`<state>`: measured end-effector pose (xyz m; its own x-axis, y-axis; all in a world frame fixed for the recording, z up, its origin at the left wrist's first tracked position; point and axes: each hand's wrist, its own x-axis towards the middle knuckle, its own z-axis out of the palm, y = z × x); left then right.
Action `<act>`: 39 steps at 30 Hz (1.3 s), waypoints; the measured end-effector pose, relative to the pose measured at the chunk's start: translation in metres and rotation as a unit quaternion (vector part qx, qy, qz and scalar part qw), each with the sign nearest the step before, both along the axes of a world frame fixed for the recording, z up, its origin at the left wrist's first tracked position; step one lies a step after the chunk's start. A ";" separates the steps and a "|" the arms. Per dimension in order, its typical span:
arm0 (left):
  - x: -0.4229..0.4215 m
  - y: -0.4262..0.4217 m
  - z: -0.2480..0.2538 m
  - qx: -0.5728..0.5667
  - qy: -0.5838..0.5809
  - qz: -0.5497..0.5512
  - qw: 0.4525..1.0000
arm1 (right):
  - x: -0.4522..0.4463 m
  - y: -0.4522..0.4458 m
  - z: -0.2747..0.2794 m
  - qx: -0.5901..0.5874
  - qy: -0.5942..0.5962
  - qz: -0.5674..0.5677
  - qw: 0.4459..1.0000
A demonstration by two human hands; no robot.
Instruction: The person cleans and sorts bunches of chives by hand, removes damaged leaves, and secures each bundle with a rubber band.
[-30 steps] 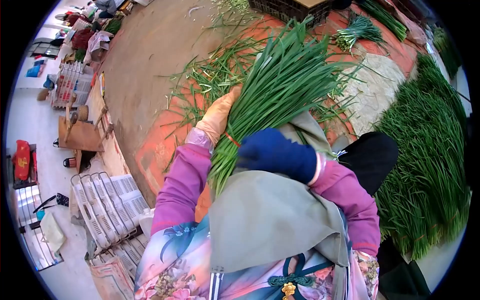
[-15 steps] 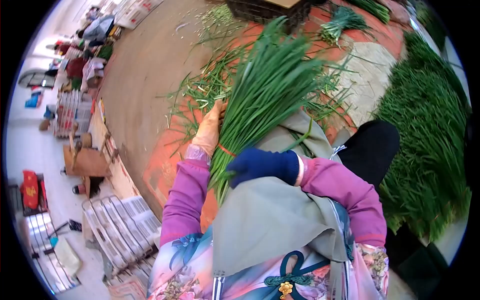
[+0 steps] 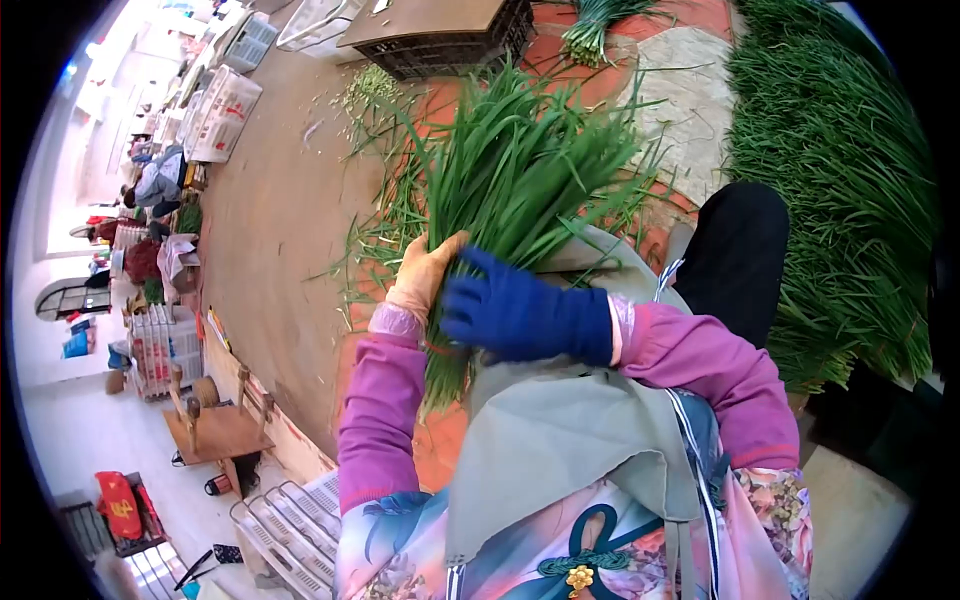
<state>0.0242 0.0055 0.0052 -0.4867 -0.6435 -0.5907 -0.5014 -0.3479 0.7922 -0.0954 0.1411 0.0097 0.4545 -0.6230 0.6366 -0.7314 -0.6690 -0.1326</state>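
Note:
A thick bunch of garlic chives (image 3: pixel 530 170) lies across my lap, its leaf tips pointing up and away and its pale stem ends down by the apron. My left hand (image 3: pixel 428 268), in a tan-orange glove, grips the bunch along its left side. Over the stems lies my right hand (image 3: pixel 520 310) in a dark blue glove; its fingers are apart and slightly blurred. A red band (image 3: pixel 440 350) shows partly around the stems below that hand.
Loose chive leaves (image 3: pixel 385 220) litter the orange-red sheet. A large pile of chives (image 3: pixel 830 180) lies at right. A smaller bunch (image 3: pixel 590 35) rests at the top, near a dark crate with a brown board (image 3: pixel 440 30). White crates and a small wooden stool (image 3: pixel 215 430) stand at left.
My right hand has moved up from the stem ends to over the bunch, and its fingers have spread. The bunch's leaves have shifted and splayed. The view has turned, showing more of the crate.

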 end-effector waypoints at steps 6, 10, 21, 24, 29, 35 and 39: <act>-0.001 0.020 0.007 -0.073 0.046 0.279 0.956 | -0.022 -0.025 -0.043 0.053 0.058 -0.180 0.980; 0.035 -0.001 -0.043 -0.023 0.110 0.330 0.937 | -0.015 0.001 -0.032 0.173 0.061 -0.100 0.978; 0.045 0.001 -0.055 -0.024 0.129 0.333 0.934 | -0.029 0.023 -0.023 0.156 0.032 -0.130 0.979; 0.027 0.020 -0.034 -0.087 0.162 0.307 0.934 | -0.039 0.006 -0.003 0.075 -0.065 -0.103 0.990; 0.007 0.050 0.006 -0.048 0.202 0.314 0.926 | -0.021 -0.021 0.005 -0.053 -0.065 -0.037 0.996; 0.002 0.058 0.012 -0.141 0.128 0.362 0.913 | -0.017 0.005 -0.027 0.079 0.047 -0.078 0.993; 0.001 0.058 0.011 -0.143 0.106 0.353 0.918 | -0.014 0.001 -0.043 0.114 0.004 -0.076 0.991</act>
<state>0.0256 0.0634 0.0165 0.0278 -0.9571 -0.2885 -0.0547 -0.2896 0.9556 -0.1095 0.1420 -0.0337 0.3486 -0.8119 0.4683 -0.8234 -0.5039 -0.2609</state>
